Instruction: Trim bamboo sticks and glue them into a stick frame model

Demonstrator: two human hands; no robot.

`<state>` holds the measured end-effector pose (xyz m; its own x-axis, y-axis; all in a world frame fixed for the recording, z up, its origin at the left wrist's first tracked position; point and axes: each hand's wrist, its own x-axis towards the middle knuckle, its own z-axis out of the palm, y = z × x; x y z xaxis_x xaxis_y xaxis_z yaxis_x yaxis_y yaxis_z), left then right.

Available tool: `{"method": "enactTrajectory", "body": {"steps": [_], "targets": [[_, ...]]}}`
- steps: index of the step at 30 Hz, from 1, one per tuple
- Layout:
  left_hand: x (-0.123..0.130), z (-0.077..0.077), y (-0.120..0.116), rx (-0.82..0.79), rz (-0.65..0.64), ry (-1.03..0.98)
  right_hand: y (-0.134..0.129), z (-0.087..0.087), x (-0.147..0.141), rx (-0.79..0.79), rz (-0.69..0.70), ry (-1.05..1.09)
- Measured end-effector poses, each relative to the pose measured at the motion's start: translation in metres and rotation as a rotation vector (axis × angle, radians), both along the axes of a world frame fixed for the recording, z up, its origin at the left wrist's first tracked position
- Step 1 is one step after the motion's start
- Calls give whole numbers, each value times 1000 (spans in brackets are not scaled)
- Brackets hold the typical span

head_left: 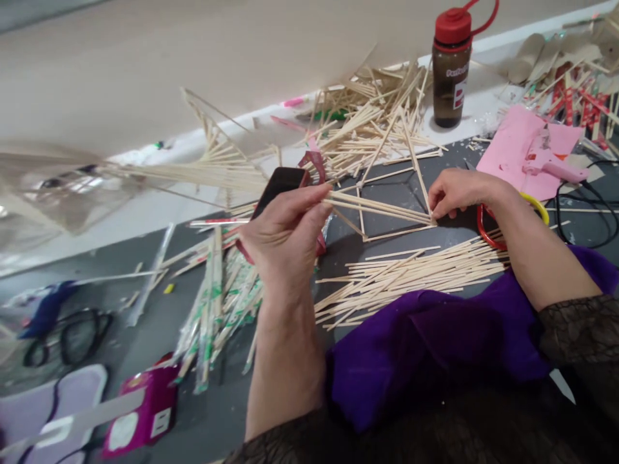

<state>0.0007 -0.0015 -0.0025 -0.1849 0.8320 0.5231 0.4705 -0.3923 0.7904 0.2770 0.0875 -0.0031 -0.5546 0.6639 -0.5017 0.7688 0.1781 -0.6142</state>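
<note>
My left hand (293, 225) pinches the near ends of a few thin wooden sticks (382, 207) between thumb and fingers. These sticks run right to a corner of a stick frame (399, 233). At that corner my right hand (459, 193) has its fingertips pressed together on the joint, and the exact contact is partly hidden. The frame's other sticks rise to a peak behind. Below it, many loose wooden sticks (411, 277) lie in a pile. Scissors (489, 232) with red and yellow handles lie partly under my right forearm.
A pink glue gun (556, 164) rests on pink paper (507, 145), its black cord (587, 187) at right. A red-capped bottle (451, 77) stands at the back. Wrapped sticks (217, 303), a dark phone-like object (280, 187) and a magenta packet (145, 406) lie leftward. Purple cloth (425, 348) covers the front edge.
</note>
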Motion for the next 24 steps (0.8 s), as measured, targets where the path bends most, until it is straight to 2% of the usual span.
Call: {"method": "enactTrajectory", "body": {"steps": [6, 10, 13, 16, 19, 22, 24], "targets": [[0, -5, 6, -37, -121, -106, -1, 26, 16, 91, -32, -53], [3, -9, 9, -68, -69, -119, -17, 47, 6, 149, 17, -12], [4, -7, 10, -95, -39, -150, -35, 56, -14, 216, 145, -21], [-1, 6, 6, -135, -60, -164, -49, 53, -37, 313, 320, -84], [-9, 26, -4, -58, -89, -172, -58, 42, -56, 376, 441, -203], [-12, 42, -17, 51, 6, -194, -62, 31, -67, 388, 491, -360], [-11, 49, -24, 35, 69, -194, -63, 23, -72, 384, 524, -408]]}}
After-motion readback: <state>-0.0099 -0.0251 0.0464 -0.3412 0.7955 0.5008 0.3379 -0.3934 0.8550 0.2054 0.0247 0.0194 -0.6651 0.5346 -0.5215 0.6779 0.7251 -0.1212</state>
